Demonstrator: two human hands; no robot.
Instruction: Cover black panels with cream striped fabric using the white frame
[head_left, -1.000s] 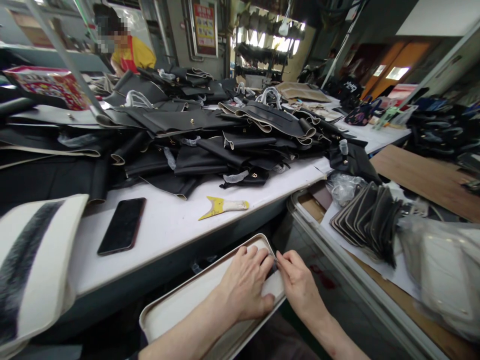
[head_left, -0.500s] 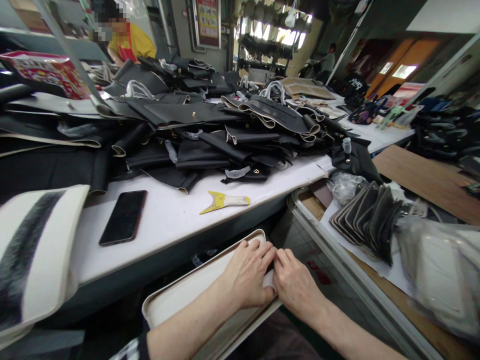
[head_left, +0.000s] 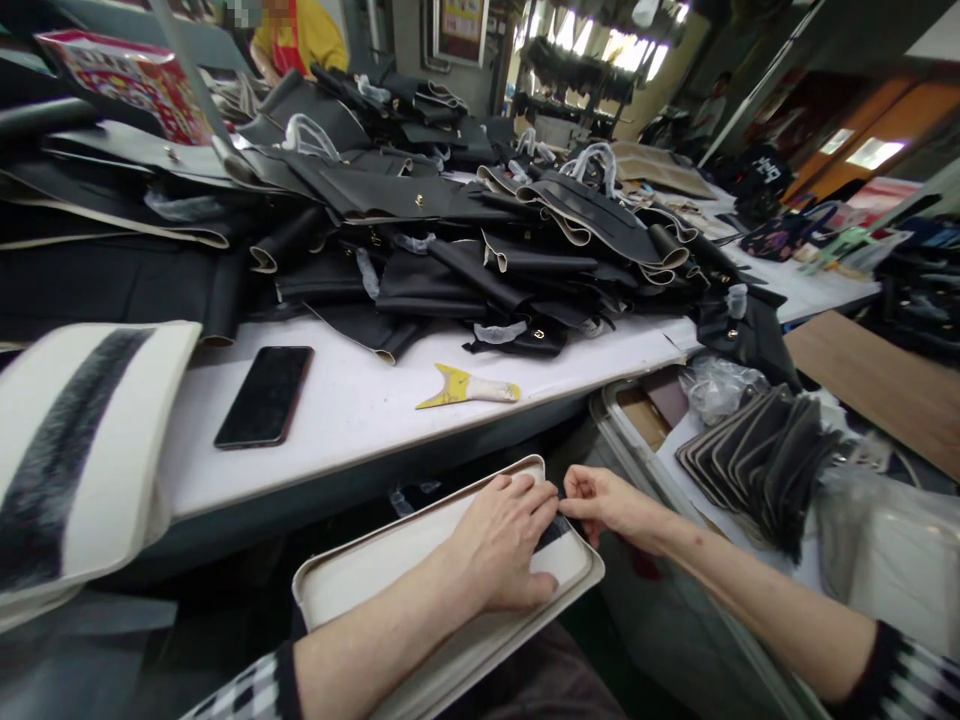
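Note:
A cream bag piece (head_left: 375,578) with a raised, piped rim lies slanted low in front of me, over my lap. My left hand (head_left: 504,545) rests flat on it near its right end, fingers forward and thumb apart. A dark patch (head_left: 553,532) shows on the piece just beyond those fingertips. At the far right rim, beside the left fingertips, my right hand (head_left: 604,505) is closed in a pinch. What its fingers hold, if anything, is too small to make out.
On the white table (head_left: 360,420) lie a phone (head_left: 265,397), a yellow fork-ended tool (head_left: 466,388) and piled black bag pieces (head_left: 450,270). A cream piece with a black stripe (head_left: 82,460) stands left. Stacked dark panels (head_left: 761,460) are right. A person in yellow (head_left: 319,40) is behind.
My right hand has moved right, a little off the left hand, uncovering the piece's right end. My left hand stays on the piece. The view has shifted slightly.

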